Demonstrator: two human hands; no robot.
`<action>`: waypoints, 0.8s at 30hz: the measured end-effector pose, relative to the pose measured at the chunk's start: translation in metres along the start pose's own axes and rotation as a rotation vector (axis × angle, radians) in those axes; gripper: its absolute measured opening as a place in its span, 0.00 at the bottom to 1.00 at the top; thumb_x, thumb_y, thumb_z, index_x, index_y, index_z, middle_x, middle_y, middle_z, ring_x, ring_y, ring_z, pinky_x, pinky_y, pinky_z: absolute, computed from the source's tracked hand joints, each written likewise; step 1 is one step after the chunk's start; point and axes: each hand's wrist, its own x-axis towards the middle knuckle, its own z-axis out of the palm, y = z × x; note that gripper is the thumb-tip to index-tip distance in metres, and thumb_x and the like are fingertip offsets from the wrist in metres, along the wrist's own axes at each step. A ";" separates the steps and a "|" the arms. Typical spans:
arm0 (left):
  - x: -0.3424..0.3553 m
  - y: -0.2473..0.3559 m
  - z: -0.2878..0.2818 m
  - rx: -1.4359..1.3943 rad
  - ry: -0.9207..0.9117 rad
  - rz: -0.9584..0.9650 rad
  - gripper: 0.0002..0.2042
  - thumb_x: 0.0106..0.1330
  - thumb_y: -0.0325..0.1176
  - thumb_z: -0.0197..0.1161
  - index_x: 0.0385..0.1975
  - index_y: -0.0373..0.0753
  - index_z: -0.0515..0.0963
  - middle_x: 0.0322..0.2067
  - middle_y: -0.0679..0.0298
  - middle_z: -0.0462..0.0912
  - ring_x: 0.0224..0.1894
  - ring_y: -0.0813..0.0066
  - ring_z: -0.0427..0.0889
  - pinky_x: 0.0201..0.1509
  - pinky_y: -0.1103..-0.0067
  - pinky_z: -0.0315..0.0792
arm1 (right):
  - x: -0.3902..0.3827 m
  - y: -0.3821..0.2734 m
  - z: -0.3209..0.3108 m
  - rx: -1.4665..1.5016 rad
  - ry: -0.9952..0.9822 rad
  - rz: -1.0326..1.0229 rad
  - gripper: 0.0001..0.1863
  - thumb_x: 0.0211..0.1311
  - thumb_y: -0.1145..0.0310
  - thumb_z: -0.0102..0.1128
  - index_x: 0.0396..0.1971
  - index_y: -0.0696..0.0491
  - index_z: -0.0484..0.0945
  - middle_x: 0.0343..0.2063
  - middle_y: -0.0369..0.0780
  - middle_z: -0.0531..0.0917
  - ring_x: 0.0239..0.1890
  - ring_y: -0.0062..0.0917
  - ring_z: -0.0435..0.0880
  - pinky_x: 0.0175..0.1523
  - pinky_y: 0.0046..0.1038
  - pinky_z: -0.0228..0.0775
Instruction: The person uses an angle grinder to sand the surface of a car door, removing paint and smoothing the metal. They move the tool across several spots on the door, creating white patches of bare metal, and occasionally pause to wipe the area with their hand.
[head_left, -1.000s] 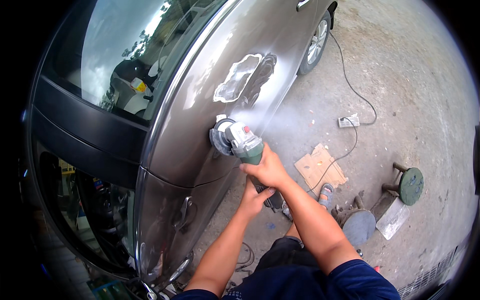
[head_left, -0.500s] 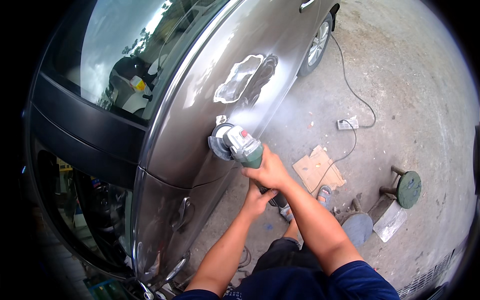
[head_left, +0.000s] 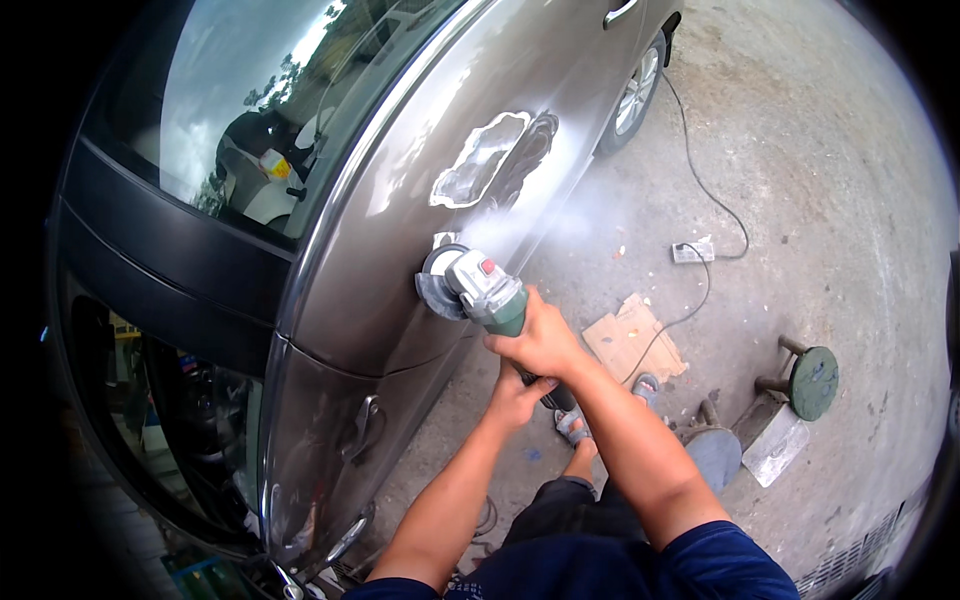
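Note:
Both my hands grip an angle grinder [head_left: 485, 290] with a grey head, a red button and a green body. My right hand [head_left: 545, 340] wraps round the green body just behind the head. Further back, my left hand [head_left: 517, 398] is closed round the rear part of the tool, which it partly hides. The grinder's disc [head_left: 441, 268] lies against the brown-grey car door [head_left: 400, 240], by a small whitish bare spot. Pale dust sprays from there along the door. Farther up the panel are a large sanded patch [head_left: 482, 160] with a white edge and a dark scuffed strip beside it.
A power cord crosses the concrete floor to a white power strip [head_left: 694, 250]. Flattened cardboard [head_left: 635, 338] lies near my sandalled feet. To the right are a green round stool [head_left: 814, 383], a grey stool [head_left: 713, 457] and a light block [head_left: 775, 452].
The grinder and both hands stay almost in place at the small spot. The dust cloud has spread a little. My foot shows slightly more beneath the grinder.

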 end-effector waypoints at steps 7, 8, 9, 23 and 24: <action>0.011 0.007 0.003 -0.050 -0.011 -0.039 0.35 0.63 0.25 0.65 0.66 0.35 0.50 0.57 0.58 0.67 0.60 0.69 0.68 0.64 0.72 0.64 | 0.007 -0.003 -0.008 -0.049 0.024 -0.018 0.39 0.42 0.59 0.72 0.52 0.63 0.65 0.41 0.57 0.81 0.48 0.51 0.81 0.53 0.41 0.72; 0.009 0.004 0.003 -0.046 -0.004 -0.027 0.35 0.63 0.25 0.65 0.65 0.35 0.51 0.57 0.58 0.68 0.60 0.69 0.68 0.64 0.72 0.64 | 0.005 0.001 -0.006 -0.044 0.028 -0.030 0.39 0.42 0.59 0.72 0.52 0.63 0.65 0.41 0.57 0.81 0.48 0.52 0.81 0.53 0.41 0.72; 0.006 0.002 0.004 -0.040 0.000 -0.014 0.35 0.63 0.25 0.65 0.65 0.35 0.51 0.57 0.58 0.68 0.60 0.69 0.68 0.64 0.72 0.64 | 0.004 0.005 -0.004 -0.038 0.033 -0.043 0.39 0.42 0.59 0.72 0.52 0.63 0.65 0.41 0.57 0.81 0.48 0.52 0.81 0.53 0.41 0.72; 0.018 0.003 0.005 0.027 -0.005 0.018 0.34 0.63 0.26 0.65 0.65 0.34 0.51 0.58 0.57 0.67 0.61 0.68 0.67 0.65 0.71 0.62 | 0.010 -0.003 -0.013 -0.047 0.034 -0.026 0.39 0.41 0.59 0.72 0.51 0.63 0.65 0.40 0.57 0.82 0.47 0.53 0.80 0.52 0.41 0.72; 0.015 0.002 0.004 0.032 -0.010 0.012 0.34 0.63 0.26 0.65 0.65 0.34 0.51 0.58 0.57 0.67 0.61 0.68 0.67 0.65 0.71 0.62 | 0.009 0.000 -0.011 -0.039 0.024 -0.030 0.39 0.41 0.59 0.72 0.51 0.63 0.65 0.40 0.57 0.82 0.47 0.53 0.80 0.52 0.41 0.72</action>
